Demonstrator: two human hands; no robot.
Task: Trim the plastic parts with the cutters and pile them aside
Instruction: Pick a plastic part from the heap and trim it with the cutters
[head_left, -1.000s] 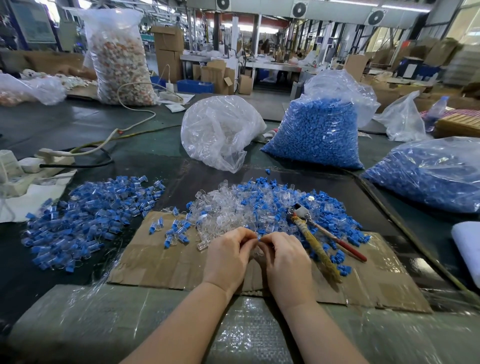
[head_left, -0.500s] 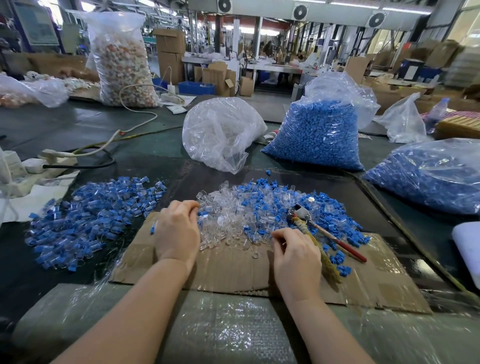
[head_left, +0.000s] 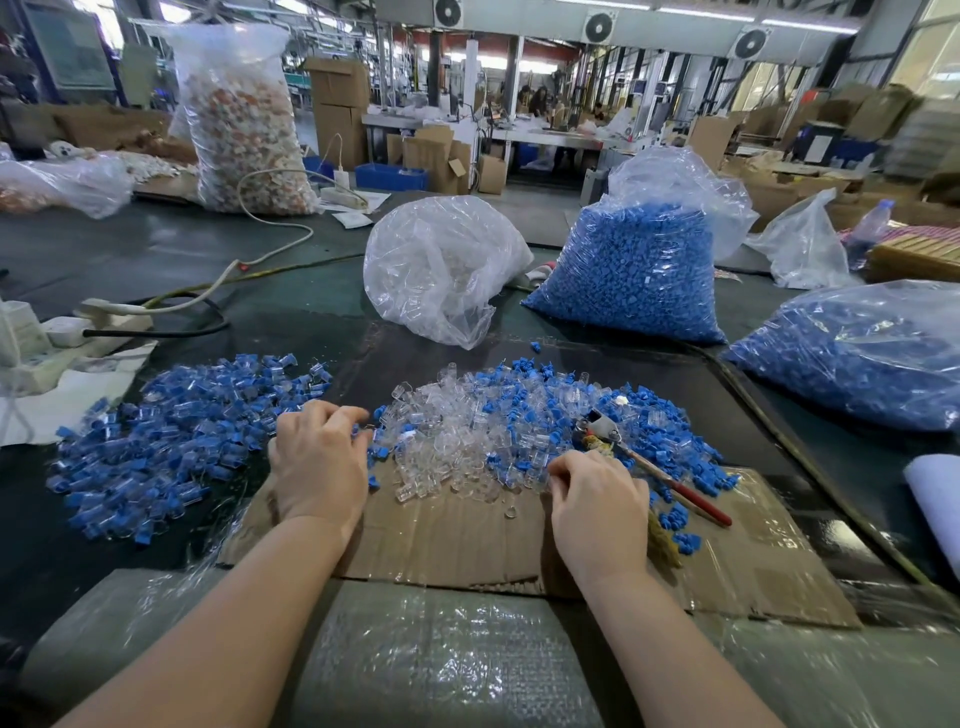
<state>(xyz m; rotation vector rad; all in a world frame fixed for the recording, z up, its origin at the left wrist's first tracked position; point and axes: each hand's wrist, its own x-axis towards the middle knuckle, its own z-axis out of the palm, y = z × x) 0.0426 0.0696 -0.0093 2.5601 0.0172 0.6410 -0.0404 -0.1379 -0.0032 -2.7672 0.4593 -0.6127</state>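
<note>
A mixed pile of clear and blue plastic parts (head_left: 498, 415) lies at the far edge of a cardboard sheet (head_left: 467, 540). A second pile of blue-and-clear pieces (head_left: 171, 431) spreads to the left on the dark table. My left hand (head_left: 319, 462) hovers between the two piles, fingers loosely curled over a few blue pieces. My right hand (head_left: 597, 499) is at the near edge of the mixed pile, fingertips pinched together on a small plastic part. The cutters (head_left: 670, 483), one handle red and one cloth-wrapped, lie untouched on the parts just right of my right hand.
Behind the piles stand a clear bag (head_left: 441, 270) and a bag of blue parts (head_left: 639, 270); another blue-filled bag (head_left: 857, 358) lies at the right. A power strip and cables (head_left: 104, 322) sit at the left. Bubble wrap (head_left: 441, 660) covers the near edge.
My hands, joined at the centre a second ago, have parted. The left hand went left toward the side pile; the right hand moved slightly forward into the mixed pile.
</note>
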